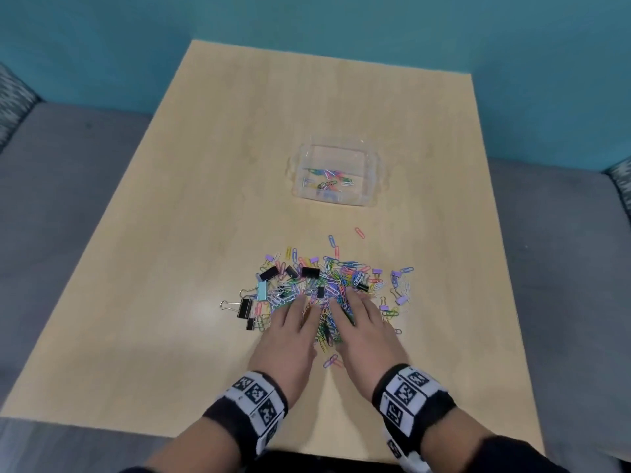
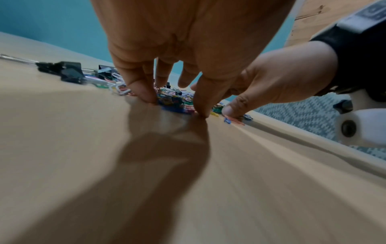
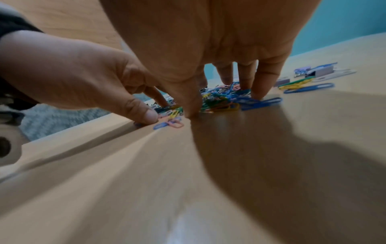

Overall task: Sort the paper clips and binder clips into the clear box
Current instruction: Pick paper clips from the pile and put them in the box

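A heap of coloured paper clips (image 1: 333, 281) mixed with black binder clips (image 1: 310, 272) and small purple ones (image 1: 403, 299) lies on the near half of the wooden table (image 1: 211, 186). My left hand (image 1: 300, 312) and right hand (image 1: 355, 308) rest side by side on the heap's near edge. Their fingertips press on the table with clips bunched between the two hands. In the left wrist view, the left hand (image 2: 175, 105) has its fingers angled down around clips. The right hand (image 3: 223, 104) does the same. The clear box (image 1: 372, 165) stands farther back and holds a few paper clips (image 1: 327, 179).
A large black binder clip (image 1: 244, 308) and a light-blue one (image 1: 262, 290) lie at the heap's left. Stray paper clips (image 1: 358, 232) sit between heap and box. Grey seating (image 1: 68, 186) flanks the table, with a teal wall (image 1: 341, 25) behind.
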